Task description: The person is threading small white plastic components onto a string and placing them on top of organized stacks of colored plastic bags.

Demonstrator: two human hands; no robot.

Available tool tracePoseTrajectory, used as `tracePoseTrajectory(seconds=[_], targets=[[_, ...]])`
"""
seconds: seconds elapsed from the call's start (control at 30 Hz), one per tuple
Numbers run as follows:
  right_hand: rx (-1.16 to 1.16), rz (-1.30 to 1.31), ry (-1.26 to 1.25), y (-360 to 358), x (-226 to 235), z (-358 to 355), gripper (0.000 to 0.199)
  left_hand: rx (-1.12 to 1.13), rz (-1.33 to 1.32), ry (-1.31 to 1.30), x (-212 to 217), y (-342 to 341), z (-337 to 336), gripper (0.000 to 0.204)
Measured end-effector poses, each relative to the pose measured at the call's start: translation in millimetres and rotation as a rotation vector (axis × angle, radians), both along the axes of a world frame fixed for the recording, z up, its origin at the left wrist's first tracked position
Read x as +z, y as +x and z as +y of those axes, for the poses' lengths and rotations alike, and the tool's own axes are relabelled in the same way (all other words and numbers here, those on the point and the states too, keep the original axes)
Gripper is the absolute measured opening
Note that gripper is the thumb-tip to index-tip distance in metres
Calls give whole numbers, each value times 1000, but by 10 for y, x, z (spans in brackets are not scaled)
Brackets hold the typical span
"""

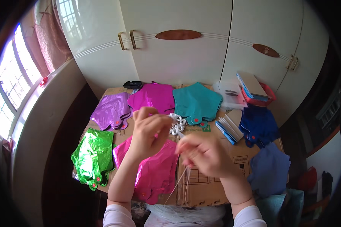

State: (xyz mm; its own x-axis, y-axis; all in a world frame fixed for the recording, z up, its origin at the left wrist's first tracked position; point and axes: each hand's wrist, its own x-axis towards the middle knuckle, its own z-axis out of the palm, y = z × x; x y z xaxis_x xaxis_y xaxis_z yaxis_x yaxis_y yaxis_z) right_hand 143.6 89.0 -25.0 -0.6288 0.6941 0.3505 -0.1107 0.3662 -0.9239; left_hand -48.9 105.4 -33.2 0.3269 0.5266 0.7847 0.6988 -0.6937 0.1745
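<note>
Hands over a flattened cardboard box (212, 181) used as a work surface, head view only.

Left hand (149, 134): fingers curled and pinched near the base of a small bunch of white plastic cups (177, 123) that sticks up just right of its fingertips. Looks like it grips them, contact point partly hidden by the fingers.

Right hand (204, 153): closed, fingertips pinched on thin white sticks (182, 179) that hang down from it toward the lower edge of the box. Top of the sticks runs up toward the white cups; can't tell if they're joined.

Under both hands: a pink foil balloon (155, 174), flat, lying on the cardboard.

Around it, all flat star-shaped foil balloons:
- green balloon (93, 157), left edge of the box, hanging partly off
- purple balloon (111, 110), behind the green one
- magenta balloon (153, 97), centre back
- teal balloon (197, 102), just right of the magenta, edges touching
- blue balloon (258, 125), right side

White sheets with blue edges (229, 128) sit between the teal and blue balloons. White cupboard doors (178, 56) behind the table.
</note>
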Motion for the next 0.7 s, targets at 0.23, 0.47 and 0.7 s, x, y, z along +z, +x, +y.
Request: tracePoseTrajectory(seconds=[0.23,0.47,0.7], targets=[[5,-136,206,-87,-200,157,24,-751,-1243,-511,81,204,-167,14],[-86,102,54,-46,-124,143,20,-853,-648,-644,71,-52,-213,15],[152,62,-177,-76,-114,46,27,-67,42,-84,103,-92,-79,18]])
